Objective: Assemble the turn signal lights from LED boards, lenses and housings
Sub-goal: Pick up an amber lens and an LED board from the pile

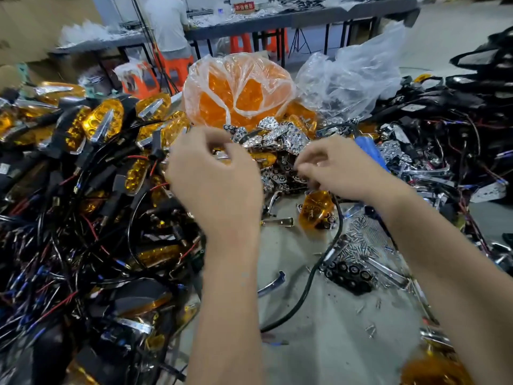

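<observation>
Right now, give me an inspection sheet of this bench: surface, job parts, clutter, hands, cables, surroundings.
Surface: grey table, bare only in the middle.
Job's things: finished lights piled left; bagged amber lenses; chrome reflectors; one loose lens.
Clutter: scattered screws; empty plastic bag.
Grips: left hand and right hand over the reflectors; blurred, hold unclear.
Cables: black cable crossing the table.
Surroundings: person at a far bench; orange stools.

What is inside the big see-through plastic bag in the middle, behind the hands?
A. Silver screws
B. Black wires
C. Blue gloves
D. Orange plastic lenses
D: the knotted clear plastic bag bulges with glossy orange plastic lenses, showing through its film; the small silver screws lie loose on the grey table.
</observation>
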Demonstrator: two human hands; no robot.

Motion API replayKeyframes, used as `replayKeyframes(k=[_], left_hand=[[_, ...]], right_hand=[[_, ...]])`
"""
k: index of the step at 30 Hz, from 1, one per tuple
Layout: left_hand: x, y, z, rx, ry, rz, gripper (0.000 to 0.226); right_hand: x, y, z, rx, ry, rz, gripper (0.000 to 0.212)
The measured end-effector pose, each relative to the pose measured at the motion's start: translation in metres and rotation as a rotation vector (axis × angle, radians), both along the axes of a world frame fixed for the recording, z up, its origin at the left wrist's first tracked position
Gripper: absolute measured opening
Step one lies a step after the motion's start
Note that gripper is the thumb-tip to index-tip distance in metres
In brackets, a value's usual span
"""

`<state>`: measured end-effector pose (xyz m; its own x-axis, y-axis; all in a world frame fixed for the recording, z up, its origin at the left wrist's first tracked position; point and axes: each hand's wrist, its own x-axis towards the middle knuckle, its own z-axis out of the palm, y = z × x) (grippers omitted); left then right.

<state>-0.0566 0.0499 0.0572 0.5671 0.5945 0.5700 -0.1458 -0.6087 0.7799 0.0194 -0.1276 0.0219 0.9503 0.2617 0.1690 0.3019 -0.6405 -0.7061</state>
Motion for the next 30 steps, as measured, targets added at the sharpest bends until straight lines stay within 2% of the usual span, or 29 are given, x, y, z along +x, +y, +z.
replayKeyframes(k=[4, 7, 9, 11, 13, 16, 18, 20, 22, 24, 27, 30], left_hand=[[0.014, -0.039, -0.022, -0.09, 0.149, -0.333, 0.017], [0.026, -0.051, -0.046, -0.103, 0.303, -0.428, 0.018], [0.03, -0.053, -0.058, -0.117, 0.35, -0.441, 0.017], [0.034, -0.053, -0.064, -0.133, 0.346, -0.449, 0.017], [0.037, -0.05, -0.066, -0.173, 0.303, -0.481, 0.015], [0.04, -0.043, -0.068, -0.163, 0.325, -0.637, 0.011], [0.041, -0.038, -0.073, 0.005, 0.44, -0.803, 0.011], [0.04, -0.033, -0.081, 0.206, 0.555, -0.9, 0.028], [0.04, -0.03, -0.086, 0.31, 0.658, -0.927, 0.051], [0.039, -0.029, -0.088, 0.334, 0.662, -0.91, 0.06], [0.039, -0.027, -0.09, 0.329, 0.574, -0.859, 0.053], [0.037, -0.027, -0.089, 0.203, 0.522, -0.822, 0.043]], right_hand=[[-0.024, -0.026, -0.007, -0.212, -0.002, 0.132, 0.023], [-0.034, -0.027, -0.014, -0.416, -0.039, 0.237, 0.033], [-0.035, -0.024, -0.018, -0.521, -0.092, 0.197, 0.029], [-0.034, -0.026, -0.018, -0.454, -0.101, 0.128, 0.025], [-0.034, -0.032, -0.014, -0.243, -0.072, 0.114, 0.024], [-0.033, -0.044, -0.003, -0.063, 0.021, 0.124, 0.019], [-0.029, -0.054, 0.001, -0.097, 0.046, 0.103, 0.016], [-0.027, -0.063, 0.002, -0.128, 0.03, 0.039, 0.016], [-0.026, -0.068, 0.003, -0.134, 0.028, -0.008, 0.019], [-0.029, -0.068, 0.004, -0.227, 0.055, -0.004, 0.029], [-0.031, -0.061, 0.002, -0.448, 0.083, 0.024, 0.038], [-0.033, -0.051, -0.004, -0.635, 0.078, 0.055, 0.025]])
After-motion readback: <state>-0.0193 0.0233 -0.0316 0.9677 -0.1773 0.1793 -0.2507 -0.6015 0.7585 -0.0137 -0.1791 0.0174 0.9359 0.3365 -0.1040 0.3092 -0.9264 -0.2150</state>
